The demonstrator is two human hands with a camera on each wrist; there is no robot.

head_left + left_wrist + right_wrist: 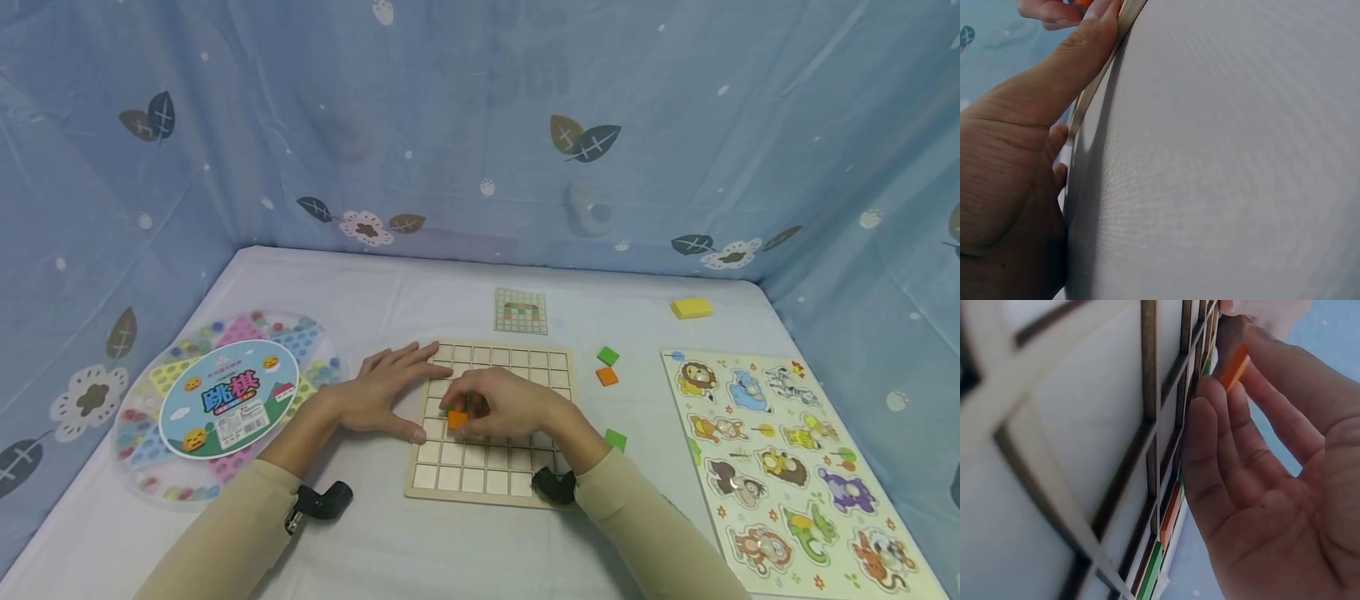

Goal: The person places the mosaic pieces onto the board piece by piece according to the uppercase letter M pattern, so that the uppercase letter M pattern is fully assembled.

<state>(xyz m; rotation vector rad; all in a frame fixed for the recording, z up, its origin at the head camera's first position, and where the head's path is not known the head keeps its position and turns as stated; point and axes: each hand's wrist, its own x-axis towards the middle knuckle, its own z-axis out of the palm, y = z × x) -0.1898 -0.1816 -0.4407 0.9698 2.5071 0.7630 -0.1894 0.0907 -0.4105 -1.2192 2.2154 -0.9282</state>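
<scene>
A wooden grid board [450,490] lies in the middle of the white table. Over its left part my right hand [513,406] pinches a small orange square tile [457,420] between thumb and fingers; the right wrist view shows the tile [1235,369] tilted, close to the grid. A bit of green [452,408] shows beside it at the fingertips. My left hand [378,392] lies with fingers spread at the board's left edge. In the left wrist view its thumb [1079,53] rests along that edge. My right hand and wrist hide part of the grid.
Green [608,356] and orange [607,377] tiles lie right of the board, with another green tile [616,439] nearer. Behind stands a small pattern card [521,311]. A round Chinese checkers set [228,400] is left, an animal puzzle board [795,475] right, a yellow block [691,308] behind.
</scene>
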